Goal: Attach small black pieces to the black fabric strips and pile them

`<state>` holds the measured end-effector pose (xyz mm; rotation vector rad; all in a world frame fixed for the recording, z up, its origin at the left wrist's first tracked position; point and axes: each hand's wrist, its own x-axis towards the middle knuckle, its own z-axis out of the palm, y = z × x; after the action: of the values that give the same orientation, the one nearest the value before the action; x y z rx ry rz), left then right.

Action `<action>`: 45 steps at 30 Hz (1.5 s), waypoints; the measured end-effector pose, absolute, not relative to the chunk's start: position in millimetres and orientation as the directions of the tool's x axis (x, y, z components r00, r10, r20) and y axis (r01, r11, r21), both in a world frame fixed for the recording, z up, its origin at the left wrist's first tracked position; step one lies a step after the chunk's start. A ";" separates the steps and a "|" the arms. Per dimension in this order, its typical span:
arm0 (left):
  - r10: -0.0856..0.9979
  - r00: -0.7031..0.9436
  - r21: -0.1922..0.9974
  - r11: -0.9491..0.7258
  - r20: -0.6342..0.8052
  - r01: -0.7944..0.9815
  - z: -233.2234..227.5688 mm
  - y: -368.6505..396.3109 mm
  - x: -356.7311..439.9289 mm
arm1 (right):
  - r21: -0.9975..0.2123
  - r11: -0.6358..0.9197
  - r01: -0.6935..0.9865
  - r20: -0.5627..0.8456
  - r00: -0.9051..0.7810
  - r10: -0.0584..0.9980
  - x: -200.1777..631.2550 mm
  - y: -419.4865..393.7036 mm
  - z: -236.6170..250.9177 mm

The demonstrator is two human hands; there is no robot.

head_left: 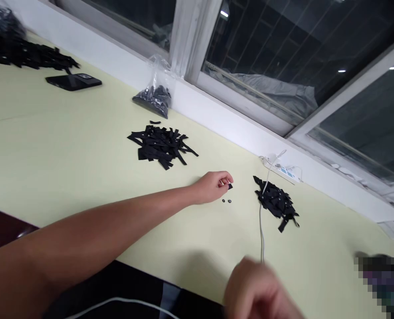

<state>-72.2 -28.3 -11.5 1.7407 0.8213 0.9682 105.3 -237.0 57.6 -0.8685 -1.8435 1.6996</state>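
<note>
My left hand [215, 187] reaches over the pale yellow tabletop, its thumb and fingers pinched on a black fabric strip [230, 186]. Just below it, two small round dark pieces, perhaps snap buttons [229, 201], lie side by side on the table. My right hand [255, 290] is close to the camera at the bottom edge, blurred, with its fingers curled in. Whatever it holds, if anything, is hidden. One heap of black strips [162, 144] lies beyond my left hand, and a second heap of black strips [278, 201] is to its right.
A clear plastic bag [155, 95] with dark pieces stands by the wall. At the far left are a black phone [74, 82] and more black strips [27, 55]. A white cable [260, 226] runs from the power strip [281, 169] across the right heap. A pixelated patch covers the lower right.
</note>
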 end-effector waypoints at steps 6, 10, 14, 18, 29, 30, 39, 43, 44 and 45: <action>0.860 0.454 0.941 -0.318 0.234 0.118 -12.2 -25.1 -73.0 | -0.747 0.180 0.640 0.258 0.030 0.966 128.4 -102.0 51.9; 0.874 0.443 0.948 -0.287 0.200 0.140 -11.7 -25.1 -73.8 | -0.522 0.226 0.822 0.334 -0.047 0.941 134.0 -72.9 19.4; 0.877 0.431 0.944 -0.298 0.214 0.138 -10.8 -26.1 -73.3 | -0.450 0.291 0.844 0.195 -0.226 0.955 129.6 -81.9 6.9; 0.878 0.435 0.948 -0.284 0.197 0.145 -8.2 -27.2 -72.7 | -0.451 0.275 0.849 0.110 -0.254 0.961 124.6 -87.1 12.4; 0.885 0.372 0.946 -0.320 0.281 0.047 -16.6 -25.0 -66.8 | -0.728 0.174 0.663 0.177 -0.063 0.982 132.7 -76.0 -3.2; 0.884 0.377 0.948 -0.316 0.275 0.048 -16.1 -25.5 -67.1 | -0.781 0.167 0.602 0.185 -0.031 0.982 132.7 -75.2 -3.8; 0.850 0.481 0.953 -0.291 0.215 0.087 -7.2 -31.5 -70.9 | -0.811 0.280 0.514 0.315 -0.020 0.949 123.7 -76.6 -8.6; 0.821 0.521 0.950 -0.308 0.233 0.061 -9.4 -32.0 -70.6 | -0.838 0.277 0.469 0.300 -0.027 0.954 124.0 -75.4 -13.0; 0.817 0.527 0.949 -0.310 0.236 0.056 -9.8 -32.1 -70.6 | -0.847 0.268 0.460 0.290 -0.024 0.957 124.1 -75.0 -13.8; 0.815 0.530 0.949 -0.309 0.236 0.053 -9.9 -32.3 -70.5 | -0.855 0.258 0.449 0.279 -0.021 0.960 124.1 -74.6 -14.5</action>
<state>-70.5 -32.3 -9.9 1.7274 0.7324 0.9132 124.1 -74.6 -14.5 -1.3317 -1.6211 0.7066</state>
